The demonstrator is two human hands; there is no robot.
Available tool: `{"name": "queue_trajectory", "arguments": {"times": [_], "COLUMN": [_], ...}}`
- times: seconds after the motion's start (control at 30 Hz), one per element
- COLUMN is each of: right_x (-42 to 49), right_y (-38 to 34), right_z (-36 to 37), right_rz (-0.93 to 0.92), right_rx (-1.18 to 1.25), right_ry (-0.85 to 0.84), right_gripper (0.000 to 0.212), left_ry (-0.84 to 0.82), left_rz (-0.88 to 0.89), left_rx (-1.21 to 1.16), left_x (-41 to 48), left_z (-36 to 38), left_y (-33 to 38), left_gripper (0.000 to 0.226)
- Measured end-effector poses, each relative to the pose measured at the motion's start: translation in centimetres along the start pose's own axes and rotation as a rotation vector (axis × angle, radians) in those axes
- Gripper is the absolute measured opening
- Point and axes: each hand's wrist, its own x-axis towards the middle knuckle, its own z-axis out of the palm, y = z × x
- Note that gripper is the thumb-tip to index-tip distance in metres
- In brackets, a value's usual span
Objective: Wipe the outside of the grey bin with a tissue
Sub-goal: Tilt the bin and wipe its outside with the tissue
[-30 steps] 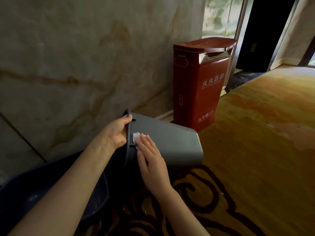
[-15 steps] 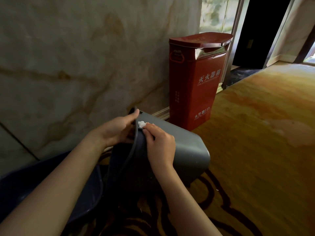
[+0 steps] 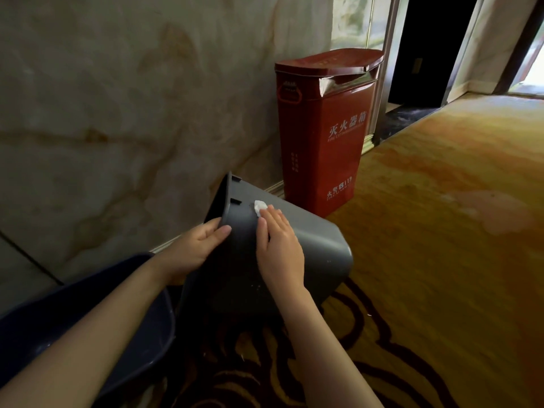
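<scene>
Nearest the camera, a dark blue basin (image 3: 88,328) is seen low on the left, partly crossed by the left forearm. Just beyond it the grey bin (image 3: 312,248) is held tipped over on the patterned carpet (image 3: 441,260), its open mouth turned toward the wall and its base toward the right. The rim is gripped by the left hand (image 3: 191,251): the thumb lies on the outer wall and the remaining fingers are curled inside the mouth (hidden there). To the right of that grip, the right hand (image 3: 279,248) is laid flat and open on the bin's outer wall, fingers stretched out together. A small white tissue (image 3: 260,207) is pressed against the wall under its fingertips, with most of the wad showing just past them, close to the rim and beside two small slots. Nothing is enclosed by this hand; the tissue is only pinned beneath it. Farther off, past the bin, a red fire extinguisher box (image 3: 323,128) is stood against the marble wall (image 3: 132,98), with a dark doorway (image 3: 426,48) seen behind it
</scene>
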Motion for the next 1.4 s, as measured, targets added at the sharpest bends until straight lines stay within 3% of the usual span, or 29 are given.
{"name": "queue_trajectory", "arguments": {"times": [0.23, 0.47, 0.53, 0.77, 0.93, 1.23, 1.4], "right_x": [-2.0, -2.1, -1.7, -3.7, -4.2, -3.2, -1.3], "right_y": [7.7, 8.5, 6.6, -2.5, -1.4, 9.1, 9.9], "right_z": [-1.7, -1.8, -1.2, 3.3, 3.9, 1.1, 0.4], "right_rz": [0.383, 0.525, 0.466, -0.101, -0.23, 0.378, 0.453], "right_rx": [-0.075, -0.036, 0.007, 0.096, -0.053, 0.004, 0.128], "right_ry": [0.134, 0.235, 0.206, 0.015, 0.041, 0.25, 0.22], "right_gripper": [0.044, 0.044, 0.044, 0.048, 0.049, 0.046, 0.046], "left_ry": [0.005, -0.004, -0.009, -0.03, -0.072, 0.117, 0.154], "left_rz": [0.015, 0.018, 0.016, 0.009, 0.018, 0.021, -0.022], "left_rx": [0.008, 0.07, 0.033, -0.065, -0.092, -0.181, -0.213], "left_x": [-0.5, 0.2, 0.1, 0.2, 0.0, 0.4, 1.0], "left_z": [-1.6, -1.0, -0.9, -0.4, -0.8, -0.5, -0.3], "left_y": [-0.4, 0.0, 0.0, 0.3, 0.1, 0.6, 1.3], "left_gripper": [0.037, 0.039, 0.04, 0.038, 0.042, 0.035, 0.031]}}
